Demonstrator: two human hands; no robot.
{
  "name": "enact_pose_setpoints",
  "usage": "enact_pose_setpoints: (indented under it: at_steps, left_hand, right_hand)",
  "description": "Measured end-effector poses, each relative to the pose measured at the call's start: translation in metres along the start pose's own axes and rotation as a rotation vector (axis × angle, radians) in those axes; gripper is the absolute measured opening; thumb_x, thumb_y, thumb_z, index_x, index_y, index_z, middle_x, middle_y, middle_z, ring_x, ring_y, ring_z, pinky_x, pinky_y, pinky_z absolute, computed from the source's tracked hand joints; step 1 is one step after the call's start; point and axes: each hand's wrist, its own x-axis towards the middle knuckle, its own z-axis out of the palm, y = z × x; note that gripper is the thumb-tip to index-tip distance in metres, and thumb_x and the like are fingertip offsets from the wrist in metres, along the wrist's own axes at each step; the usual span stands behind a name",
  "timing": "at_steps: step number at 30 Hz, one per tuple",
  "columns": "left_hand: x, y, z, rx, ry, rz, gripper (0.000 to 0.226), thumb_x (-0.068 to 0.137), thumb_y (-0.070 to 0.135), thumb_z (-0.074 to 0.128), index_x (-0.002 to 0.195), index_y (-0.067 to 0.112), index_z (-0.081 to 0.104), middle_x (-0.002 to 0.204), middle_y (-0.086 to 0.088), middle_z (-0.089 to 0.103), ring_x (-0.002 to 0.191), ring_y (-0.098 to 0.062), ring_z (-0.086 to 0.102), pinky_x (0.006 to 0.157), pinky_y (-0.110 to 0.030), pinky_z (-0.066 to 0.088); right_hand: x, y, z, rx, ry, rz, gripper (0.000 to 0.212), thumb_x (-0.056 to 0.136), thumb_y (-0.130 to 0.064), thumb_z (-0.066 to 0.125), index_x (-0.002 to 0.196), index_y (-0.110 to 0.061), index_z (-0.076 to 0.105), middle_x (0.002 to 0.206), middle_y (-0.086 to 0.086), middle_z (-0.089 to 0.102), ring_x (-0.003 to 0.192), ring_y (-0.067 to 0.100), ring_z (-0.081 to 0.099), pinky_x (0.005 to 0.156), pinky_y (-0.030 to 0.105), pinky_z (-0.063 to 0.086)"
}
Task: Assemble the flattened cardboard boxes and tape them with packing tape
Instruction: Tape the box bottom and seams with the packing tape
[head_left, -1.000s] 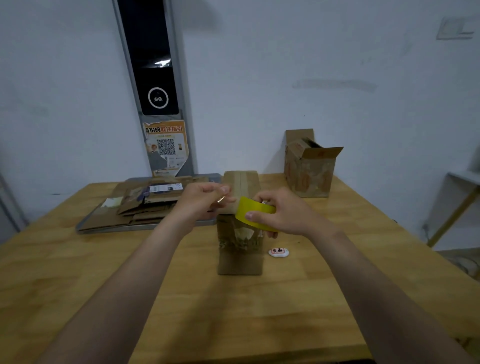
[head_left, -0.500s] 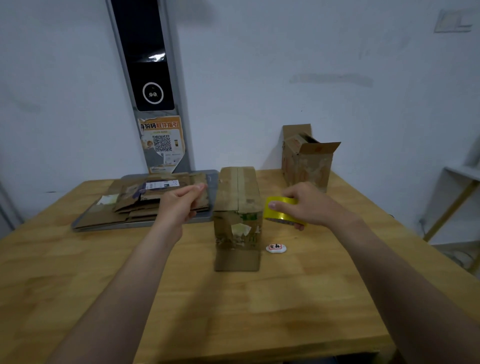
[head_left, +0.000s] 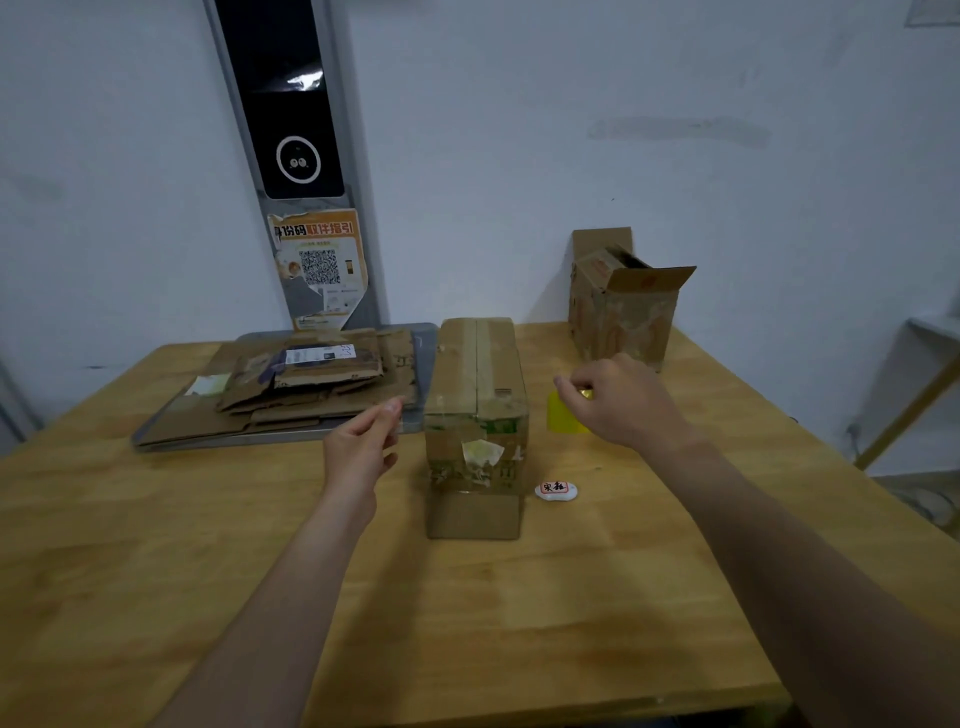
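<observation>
A person's right hand (head_left: 618, 402) curls its fingers over the top of a yellow roll of packing tape (head_left: 563, 418) and grips it low over a light wooden table (head_left: 519, 623); whether the roll touches the tabletop cannot be told. The left hand (head_left: 363, 447) hangs in the air with fingers loosely extended and nothing in its grasp.

Between the two hands stands a closed brown cardboard box (head_left: 475, 415), its top seam covered by a strip of tape and its near face bearing torn label scraps. A small white oval tag with red and black characters (head_left: 557, 490) lies on the table on the near side of the right hand, just beside the box's lower corner.

Beyond the left hand, a stack of flattened cardboard boxes (head_left: 311, 384) rests on a flat grey tray (head_left: 270, 440). Beyond the right hand, an open-topped cardboard box (head_left: 623, 312) stands by the wall. Behind the stack, an orange poster with a QR code (head_left: 319, 265) hangs below a dark wall panel (head_left: 285, 98).
</observation>
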Motion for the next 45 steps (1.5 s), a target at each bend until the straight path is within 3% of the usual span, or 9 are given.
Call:
enact_pose_setpoints:
  at_steps: [8, 18, 23, 28, 31, 36, 40, 42, 45]
  left_hand:
    - [0.025, -0.021, 0.003, 0.031, -0.021, -0.052, 0.012, 0.092, 0.036, 0.076, 0.102, 0.031, 0.08, 0.091, 0.011, 0.072, 0.086, -0.012, 0.059, 0.075, -0.03, 0.055]
    - [0.058, -0.046, 0.022, 0.075, -0.001, -0.06, 0.01, 0.092, 0.04, 0.074, 0.096, 0.033, 0.08, 0.081, 0.018, 0.076, 0.084, -0.011, 0.063, 0.075, -0.031, 0.057]
    - [0.065, -0.059, 0.037, 0.113, 0.04, -0.044, 0.021, 0.097, 0.043, 0.067, 0.103, 0.028, 0.08, 0.09, 0.012, 0.079, 0.083, -0.011, 0.072, 0.07, -0.03, 0.059]
    - [0.07, -0.066, 0.044, 0.311, 0.011, 0.146, 0.04, 0.108, 0.042, 0.045, 0.118, 0.017, 0.075, 0.103, 0.003, 0.076, 0.103, -0.018, 0.069, 0.084, -0.025, 0.054]
    - [0.071, -0.071, 0.046, 0.411, -0.044, 0.071, 0.049, 0.11, 0.044, 0.032, 0.146, 0.02, 0.056, 0.139, -0.008, 0.064, 0.13, -0.026, 0.057, 0.108, -0.041, 0.047]
    - [0.078, -0.06, 0.041, 0.558, -0.067, 0.073, 0.041, 0.11, 0.039, 0.038, 0.139, 0.018, 0.06, 0.121, -0.007, 0.069, 0.114, -0.026, 0.063, 0.087, -0.036, 0.049]
    - [0.078, -0.031, 0.04, 0.596, 0.032, 0.296, 0.034, 0.107, 0.031, 0.049, 0.137, 0.018, 0.059, 0.127, 0.003, 0.066, 0.117, -0.017, 0.061, 0.086, -0.026, 0.047]
    - [0.072, -0.017, 0.053, 0.54, -0.03, 0.35, 0.046, 0.102, 0.043, 0.056, 0.143, 0.022, 0.053, 0.133, 0.008, 0.061, 0.123, -0.013, 0.058, 0.092, -0.027, 0.048]
    - [0.062, -0.011, 0.078, 0.767, -0.105, 0.285, 0.097, 0.08, 0.076, 0.063, 0.155, 0.021, 0.036, 0.154, 0.001, 0.047, 0.139, -0.021, 0.048, 0.108, -0.049, 0.047]
  right_hand:
    - [0.008, 0.012, 0.037, -0.021, -0.031, 0.073, 0.056, 0.099, -0.042, 0.051, 0.047, -0.024, 0.041, 0.046, -0.006, 0.04, 0.046, 0.013, 0.042, 0.047, 0.028, 0.019]
    - [0.022, 0.018, 0.078, -0.009, -0.055, 0.126, 0.082, 0.086, -0.088, 0.019, 0.059, -0.02, 0.056, 0.047, -0.004, 0.044, 0.048, 0.012, 0.045, 0.047, 0.028, 0.022]
    - [0.03, 0.018, 0.089, -0.048, -0.092, 0.138, 0.075, 0.087, -0.085, 0.03, 0.073, -0.019, 0.063, 0.052, -0.007, 0.047, 0.053, 0.009, 0.045, 0.048, 0.028, 0.027]
    - [0.038, 0.015, 0.092, -0.072, -0.108, 0.117, 0.072, 0.086, -0.087, 0.027, 0.074, -0.025, 0.061, 0.055, -0.011, 0.043, 0.053, 0.005, 0.039, 0.048, 0.026, 0.024]
    - [0.039, 0.015, 0.092, -0.082, -0.104, 0.119, 0.075, 0.085, -0.088, 0.023, 0.074, -0.025, 0.061, 0.055, -0.012, 0.043, 0.053, 0.004, 0.039, 0.048, 0.025, 0.024]
    - [0.037, 0.014, 0.091, -0.083, -0.112, 0.132, 0.074, 0.085, -0.088, 0.023, 0.074, -0.026, 0.061, 0.057, -0.012, 0.043, 0.054, 0.002, 0.037, 0.048, 0.025, 0.022]
    - [0.039, 0.009, 0.087, -0.082, -0.133, 0.113, 0.064, 0.092, -0.081, 0.028, 0.072, -0.028, 0.059, 0.057, -0.01, 0.044, 0.055, 0.009, 0.043, 0.048, 0.028, 0.023]
    - [0.038, 0.007, 0.085, -0.071, -0.143, 0.103, 0.057, 0.1, -0.069, 0.029, 0.08, -0.03, 0.066, 0.058, -0.009, 0.045, 0.06, 0.019, 0.051, 0.05, 0.03, 0.027]
    - [0.038, 0.002, 0.084, -0.064, -0.15, 0.09, 0.053, 0.107, -0.053, 0.028, 0.098, -0.025, 0.072, 0.063, -0.004, 0.045, 0.069, 0.028, 0.056, 0.057, 0.034, 0.03]
